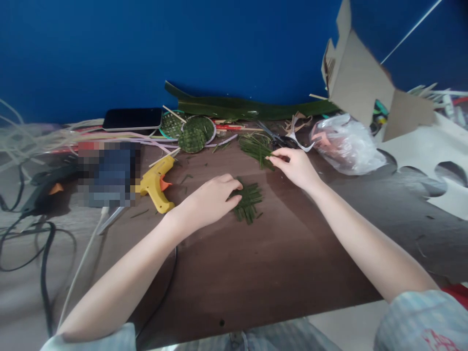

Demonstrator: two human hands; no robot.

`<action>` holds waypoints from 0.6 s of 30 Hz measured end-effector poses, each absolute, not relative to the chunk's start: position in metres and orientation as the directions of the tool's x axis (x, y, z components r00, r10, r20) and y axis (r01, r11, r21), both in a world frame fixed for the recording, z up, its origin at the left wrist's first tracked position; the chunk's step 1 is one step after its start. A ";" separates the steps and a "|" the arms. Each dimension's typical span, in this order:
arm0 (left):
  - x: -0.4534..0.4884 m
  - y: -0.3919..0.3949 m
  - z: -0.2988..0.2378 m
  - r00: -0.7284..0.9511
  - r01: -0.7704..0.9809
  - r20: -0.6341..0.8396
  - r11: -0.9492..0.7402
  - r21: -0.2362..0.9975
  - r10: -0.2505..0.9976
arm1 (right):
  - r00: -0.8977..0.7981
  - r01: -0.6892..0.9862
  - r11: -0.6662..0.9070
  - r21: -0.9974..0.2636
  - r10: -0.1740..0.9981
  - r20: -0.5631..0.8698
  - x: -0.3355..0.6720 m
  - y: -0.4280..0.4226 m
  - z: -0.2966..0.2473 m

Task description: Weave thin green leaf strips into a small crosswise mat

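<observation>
A small woven mat of dark green leaf strips (pixel 248 201) lies flat on the table, loose strip ends sticking out on several sides. Curled fingers of my left hand (pixel 210 197) hold its left edge against the tabletop. Farther back and to the right is a bundle of cut green leaf strips (pixel 256 147). At the bundle's front right end my right hand (pixel 295 168) pinches strips between thumb and fingertips; how many I cannot tell. Scissors (pixel 283 140) lie just behind that hand, partly covered by scraps.
A yellow glue gun (pixel 158 183) rests left of my left hand. Behind are woven green discs (pixel 192 134), a phone (pixel 132 118) and a long leaf (pixel 234 108). To the right are a plastic bag (pixel 347 146) and cardboard box (pixel 360 68). Cables (pixel 47 263) trail at left.
</observation>
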State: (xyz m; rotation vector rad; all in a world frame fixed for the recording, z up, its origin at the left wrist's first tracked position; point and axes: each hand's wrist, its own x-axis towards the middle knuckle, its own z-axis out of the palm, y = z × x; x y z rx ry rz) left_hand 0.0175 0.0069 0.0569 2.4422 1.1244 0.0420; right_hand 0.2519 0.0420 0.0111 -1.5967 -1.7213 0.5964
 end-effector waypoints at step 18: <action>-0.005 0.029 0.058 0.516 0.795 -0.110 -0.427 0.430 0.850 | 0.051 0.681 0.271 -0.680 0.909 0.413 0.255 0.045 0.005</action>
